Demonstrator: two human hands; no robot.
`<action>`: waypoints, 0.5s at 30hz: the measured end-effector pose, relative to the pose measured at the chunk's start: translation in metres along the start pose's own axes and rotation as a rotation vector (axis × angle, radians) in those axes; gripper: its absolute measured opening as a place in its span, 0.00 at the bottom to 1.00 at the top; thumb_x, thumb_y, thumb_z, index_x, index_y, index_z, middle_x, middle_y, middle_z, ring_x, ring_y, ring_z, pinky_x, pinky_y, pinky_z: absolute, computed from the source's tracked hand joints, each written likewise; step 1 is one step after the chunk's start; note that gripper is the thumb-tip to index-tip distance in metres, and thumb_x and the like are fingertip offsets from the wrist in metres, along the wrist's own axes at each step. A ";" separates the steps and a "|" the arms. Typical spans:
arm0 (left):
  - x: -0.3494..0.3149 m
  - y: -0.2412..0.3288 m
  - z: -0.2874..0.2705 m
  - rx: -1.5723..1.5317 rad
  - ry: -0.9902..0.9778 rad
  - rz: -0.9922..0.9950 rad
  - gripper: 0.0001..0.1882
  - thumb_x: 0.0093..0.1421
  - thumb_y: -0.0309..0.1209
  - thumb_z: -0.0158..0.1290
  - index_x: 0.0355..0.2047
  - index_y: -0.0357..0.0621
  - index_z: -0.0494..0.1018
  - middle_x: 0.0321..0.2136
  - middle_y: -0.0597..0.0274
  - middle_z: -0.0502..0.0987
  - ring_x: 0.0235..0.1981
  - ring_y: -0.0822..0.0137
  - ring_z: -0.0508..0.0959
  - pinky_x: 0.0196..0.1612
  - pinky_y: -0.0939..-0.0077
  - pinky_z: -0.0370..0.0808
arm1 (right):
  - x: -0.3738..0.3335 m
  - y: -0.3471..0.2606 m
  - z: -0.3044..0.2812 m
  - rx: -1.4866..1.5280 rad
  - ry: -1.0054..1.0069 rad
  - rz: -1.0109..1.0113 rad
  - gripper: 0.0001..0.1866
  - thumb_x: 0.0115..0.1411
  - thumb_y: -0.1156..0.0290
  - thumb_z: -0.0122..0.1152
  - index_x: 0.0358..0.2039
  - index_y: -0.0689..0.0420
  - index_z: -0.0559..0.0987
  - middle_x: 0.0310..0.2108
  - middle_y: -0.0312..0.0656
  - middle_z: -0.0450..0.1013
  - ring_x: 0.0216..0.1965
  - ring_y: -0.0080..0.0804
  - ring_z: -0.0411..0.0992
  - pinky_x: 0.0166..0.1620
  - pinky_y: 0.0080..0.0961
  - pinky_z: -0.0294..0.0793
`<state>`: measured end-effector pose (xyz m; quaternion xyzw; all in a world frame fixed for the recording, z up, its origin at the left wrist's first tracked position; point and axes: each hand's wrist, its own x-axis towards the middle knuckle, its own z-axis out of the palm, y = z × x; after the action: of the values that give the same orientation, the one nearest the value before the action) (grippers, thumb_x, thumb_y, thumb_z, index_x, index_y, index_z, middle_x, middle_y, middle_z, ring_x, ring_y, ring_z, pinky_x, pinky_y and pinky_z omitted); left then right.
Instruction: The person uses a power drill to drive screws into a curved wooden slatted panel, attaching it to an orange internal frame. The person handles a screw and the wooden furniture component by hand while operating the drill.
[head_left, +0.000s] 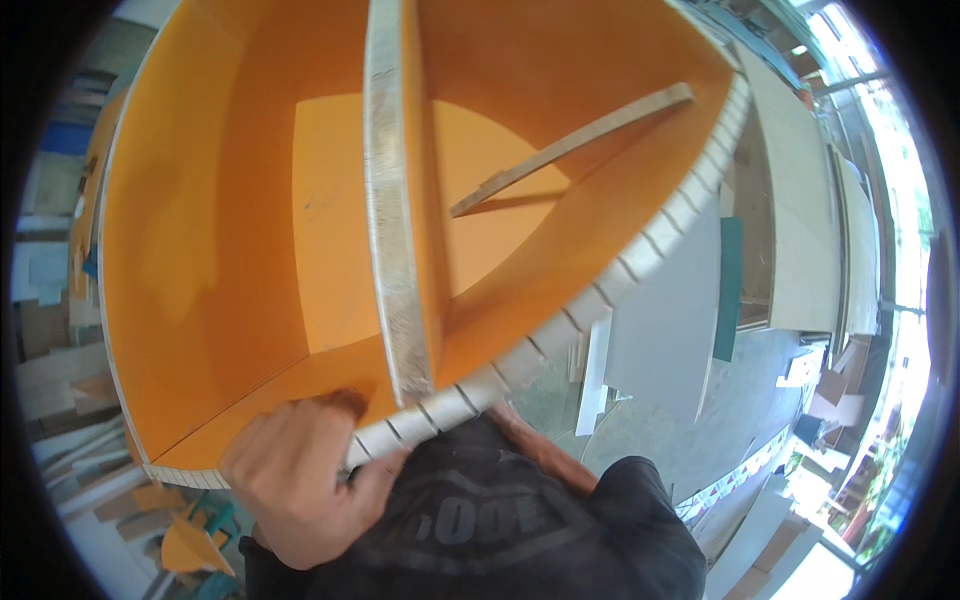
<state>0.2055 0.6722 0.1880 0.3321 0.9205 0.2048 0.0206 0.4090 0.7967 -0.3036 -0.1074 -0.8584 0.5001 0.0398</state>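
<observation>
fingers [335, 405] over kerfed orange cabinet [250, 250] rim

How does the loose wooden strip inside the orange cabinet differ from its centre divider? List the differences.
The loose strip is thin, slanted, and bare pale wood; the divider is thicker, runs straight through the cabinet, and has orange faces. The strip leans free; the divider looks fixed. Both show pale raw wood.
</observation>
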 end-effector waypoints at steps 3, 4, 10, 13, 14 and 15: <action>0.005 0.012 0.013 -0.034 0.084 -0.023 0.15 0.47 0.31 0.70 0.29 0.36 0.76 0.21 0.50 0.75 0.22 0.48 0.75 0.27 0.64 0.68 | 0.011 -0.003 -0.021 -0.120 -0.008 0.002 0.15 0.58 0.68 0.57 0.46 0.55 0.75 0.41 0.46 0.76 0.50 0.48 0.72 0.56 0.47 0.65; 0.006 0.016 0.013 -0.034 0.087 -0.023 0.14 0.48 0.31 0.69 0.29 0.37 0.76 0.21 0.50 0.75 0.22 0.48 0.75 0.27 0.64 0.68 | 0.013 -0.004 -0.022 -0.140 -0.002 0.009 0.15 0.57 0.68 0.59 0.46 0.55 0.75 0.40 0.46 0.76 0.49 0.49 0.72 0.56 0.47 0.65; 0.006 0.016 0.012 -0.025 0.176 -0.043 0.15 0.51 0.35 0.69 0.29 0.39 0.77 0.20 0.50 0.75 0.20 0.50 0.75 0.25 0.64 0.68 | 0.017 -0.018 -0.033 -0.129 0.014 -0.034 0.22 0.53 0.66 0.64 0.48 0.56 0.73 0.39 0.48 0.75 0.48 0.50 0.72 0.59 0.50 0.64; 0.003 0.015 0.018 -0.006 0.218 -0.027 0.16 0.51 0.39 0.70 0.30 0.41 0.79 0.18 0.54 0.74 0.19 0.52 0.75 0.23 0.64 0.67 | 0.014 -0.025 -0.036 -0.088 0.023 -0.033 0.22 0.52 0.66 0.65 0.48 0.56 0.73 0.39 0.48 0.74 0.48 0.51 0.72 0.59 0.50 0.64; 0.002 0.017 0.018 -0.005 0.212 -0.041 0.16 0.51 0.40 0.70 0.30 0.42 0.79 0.18 0.54 0.75 0.19 0.52 0.75 0.23 0.64 0.67 | 0.013 -0.027 -0.035 -0.069 0.023 -0.030 0.23 0.51 0.66 0.65 0.48 0.57 0.73 0.39 0.48 0.74 0.48 0.51 0.72 0.58 0.51 0.64; 0.001 0.019 0.017 -0.005 0.208 -0.056 0.16 0.52 0.41 0.70 0.30 0.42 0.79 0.18 0.54 0.75 0.19 0.51 0.76 0.24 0.64 0.68 | 0.012 -0.028 -0.035 -0.066 0.065 -0.055 0.21 0.50 0.66 0.65 0.45 0.57 0.73 0.39 0.48 0.74 0.47 0.52 0.71 0.56 0.49 0.64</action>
<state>0.2192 0.6918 0.1797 0.2830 0.9261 0.2397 -0.0685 0.3991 0.8161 -0.2618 -0.1012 -0.8752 0.4666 0.0778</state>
